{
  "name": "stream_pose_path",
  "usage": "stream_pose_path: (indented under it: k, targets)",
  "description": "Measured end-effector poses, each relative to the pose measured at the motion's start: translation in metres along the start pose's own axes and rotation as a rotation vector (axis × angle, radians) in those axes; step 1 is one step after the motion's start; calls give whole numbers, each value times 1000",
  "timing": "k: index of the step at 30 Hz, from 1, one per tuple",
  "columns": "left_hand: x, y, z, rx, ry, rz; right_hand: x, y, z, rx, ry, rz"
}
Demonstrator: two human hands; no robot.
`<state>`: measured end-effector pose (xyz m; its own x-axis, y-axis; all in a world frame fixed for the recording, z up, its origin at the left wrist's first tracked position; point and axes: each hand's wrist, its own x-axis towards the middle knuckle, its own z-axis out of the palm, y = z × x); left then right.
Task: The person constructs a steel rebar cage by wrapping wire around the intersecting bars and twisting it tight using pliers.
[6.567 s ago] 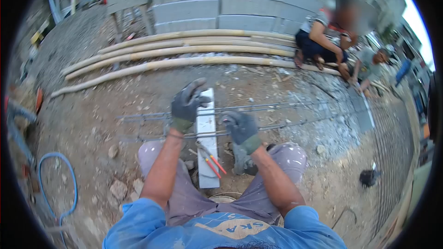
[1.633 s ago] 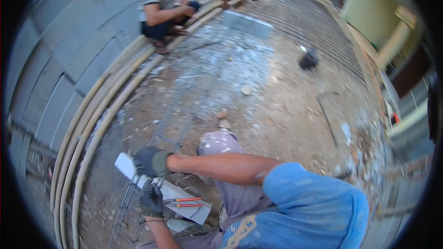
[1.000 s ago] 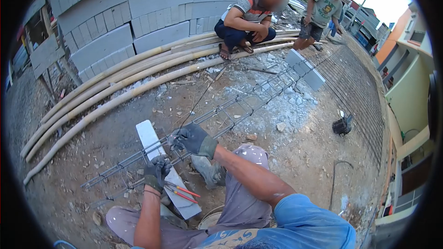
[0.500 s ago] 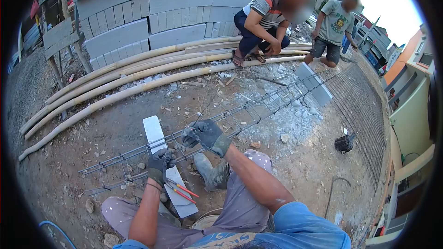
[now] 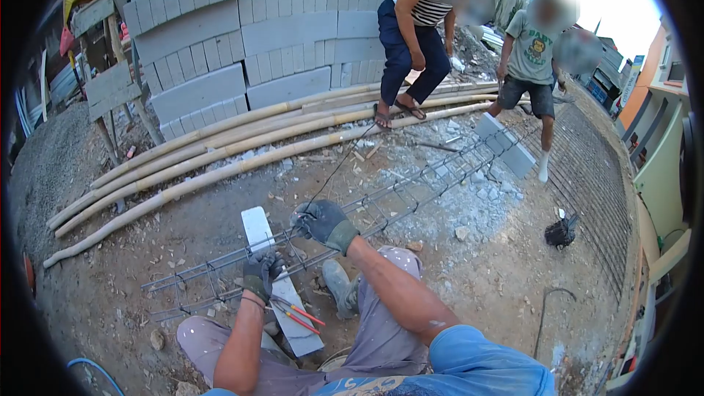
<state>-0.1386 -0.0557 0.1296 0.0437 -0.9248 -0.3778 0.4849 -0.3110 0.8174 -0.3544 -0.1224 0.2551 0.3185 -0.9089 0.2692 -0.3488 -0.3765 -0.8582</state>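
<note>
Up from the squat of the earlier frame, a person in a striped shirt [image 5: 416, 38] now stands by the long poles [image 5: 242, 165]. Over the steel cage [image 5: 220, 259], the right hand [image 5: 323, 224] seems to pinch a thin wire [image 5: 342, 165], while the left hand [image 5: 264, 273] is curled beside the cage, though whether it grips anything cannot be told. A white block [image 5: 257, 228] crosses under the cage, seemingly to keep it off the dirt [image 5: 213, 209], and bears pliers [image 5: 304, 312], probably to have them within reach.

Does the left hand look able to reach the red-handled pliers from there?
Probably yes: the left hand is close to the red-handled pliers, and nothing covers their handles over the pale block.
</note>
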Motion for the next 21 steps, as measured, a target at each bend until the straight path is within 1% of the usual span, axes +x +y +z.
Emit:
stream_pose_path:
  k: [1, 2, 4, 5, 6, 8, 9, 11, 12, 14, 15, 16, 18, 19, 20, 21]
  targets:
    - [-2, 1, -1, -45, -19, -11, 0, -3, 0, 11, -29, 28]
    - [-6, 3, -3, -89, -38, -23, -1, -5, 0, 11, -22, 11]
    - [-8, 4, -5, -89, -28, 5, 1, -11, -1, -69, -70, -69]
    - [-10, 5, -6, -74, -27, 1, 1, -11, 0, -161, -36, -172]
    - [-10, 7, -7, -59, -28, -5, 1, -12, -2, -161, -26, -189]
    - [-16, 11, -3, -54, -26, 5, -5, -17, -7, 205, -168, 59]
    - [-19, 13, 0, -44, -21, 2, -7, -17, -9, 201, -164, 46]
    - [-22, 13, 3, -43, -43, 16, -7, -12, -14, 305, -182, 133]
    - [-25, 11, 4, -46, -50, 34, -11, -9, -18, 297, -182, 115]
    - [-35, 13, 8, -36, -8, 43, -19, -5, -30, 560, -157, 261]
    - [-42, 13, 8, 14, -24, 70, -20, -2, -36, 674, -190, 388]
    - [-51, 13, 11, 17, -22, 89, -21, 0, -43, 676, -196, 370]
    - [-74, 11, 20, 32, -85, 174, -23, 5, -51, 905, -223, 394]
    - [-93, 13, 26, 75, -149, 224, -23, 13, -47, 904, -185, 346]
    - [-102, 11, 30, 83, -141, 240, -20, 16, -49, 913, -196, 330]
    - [-112, 6, 29, 71, -154, 195, -17, 19, -50, 923, -189, 364]
